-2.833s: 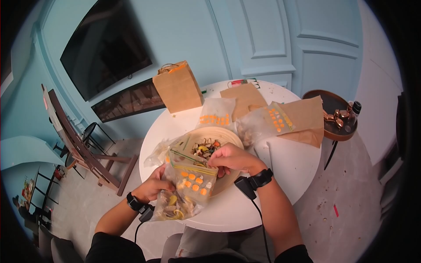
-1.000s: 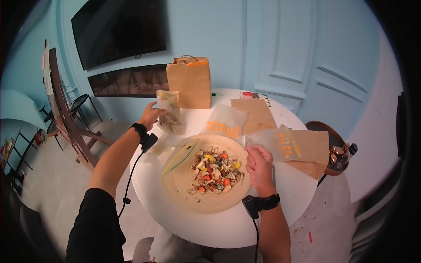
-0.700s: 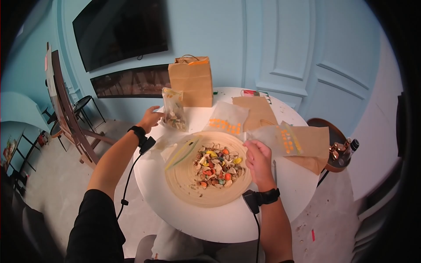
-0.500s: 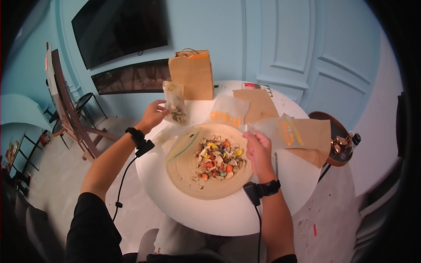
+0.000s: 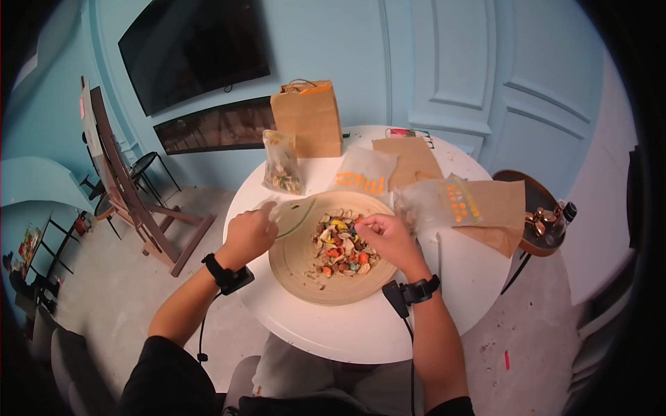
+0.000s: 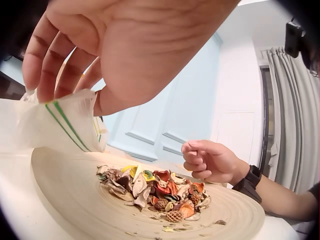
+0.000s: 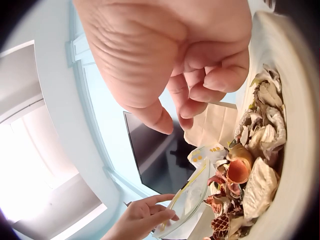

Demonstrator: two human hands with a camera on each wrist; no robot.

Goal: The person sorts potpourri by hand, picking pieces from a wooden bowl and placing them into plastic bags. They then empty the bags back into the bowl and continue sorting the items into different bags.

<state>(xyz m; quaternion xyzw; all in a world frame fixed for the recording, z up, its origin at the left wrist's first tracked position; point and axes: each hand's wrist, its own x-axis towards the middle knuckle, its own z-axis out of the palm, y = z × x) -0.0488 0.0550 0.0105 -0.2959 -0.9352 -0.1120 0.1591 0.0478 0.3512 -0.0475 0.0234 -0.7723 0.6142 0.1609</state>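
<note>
A round wooden plate (image 5: 295, 281) bears a heap of potpourri (image 5: 340, 251), dried petals and small cones in brown, orange and yellow. At its left rim my left hand (image 5: 251, 234) pinches a clear zip bag (image 6: 52, 127) between thumb and fingers; green seal lines run along the bag's mouth. Over the right part of the heap hangs my right hand (image 5: 390, 240), fingers loosely curled and thumb apart, nothing between them in the right wrist view. A filled zip bag (image 5: 283, 165) stands upright at the back left of the table.
Behind the filled bag stands a brown paper bag (image 5: 306, 125). Beyond the plate lie a zip bag with orange marks (image 5: 364, 170) and flat brown paper (image 5: 409, 163). Another marked zip bag (image 5: 430, 202) lies on the right. A side table (image 5: 531, 239) stands beyond the white table.
My left hand has left the filled bag standing at the back and come to the zip bag at the plate's rim. The right hand has moved left over the heap.
</note>
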